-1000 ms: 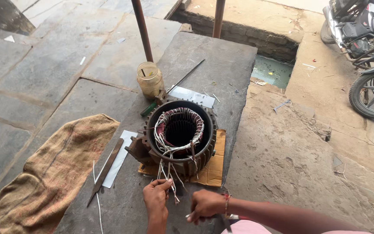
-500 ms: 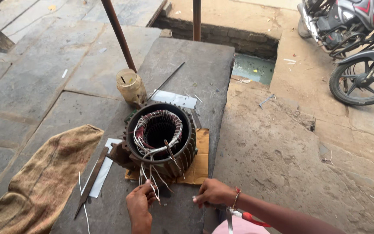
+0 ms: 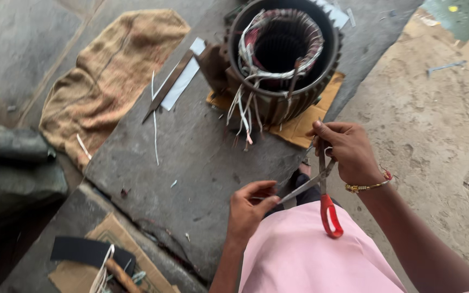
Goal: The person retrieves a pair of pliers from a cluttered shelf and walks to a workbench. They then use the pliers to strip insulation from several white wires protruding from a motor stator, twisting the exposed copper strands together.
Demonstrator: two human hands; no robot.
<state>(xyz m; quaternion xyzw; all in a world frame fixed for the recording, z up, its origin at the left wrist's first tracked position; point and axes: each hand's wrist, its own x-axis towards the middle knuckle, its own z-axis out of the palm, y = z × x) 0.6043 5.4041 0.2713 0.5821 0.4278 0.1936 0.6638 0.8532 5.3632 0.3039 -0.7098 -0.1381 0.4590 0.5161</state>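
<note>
Scissors point(image 3: 321, 187) hang blades-up from the right hand point(image 3: 348, 152), fingers pinched shut on them; left hand point(image 3: 248, 209) fingers close on a blade tip — a slip could cut skin.

The scissors point(image 3: 318, 182) have shiny metal blades and a glossy red plastic handle. The cloth point(image 3: 109, 76) is rough brown burlap. The desk point(image 3: 191, 157) is matt grey stone.

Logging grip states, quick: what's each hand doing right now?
Left hand: pinched shut on a thin white strip.
Right hand: shut on the red-handled metal scissors, blades open.
</note>
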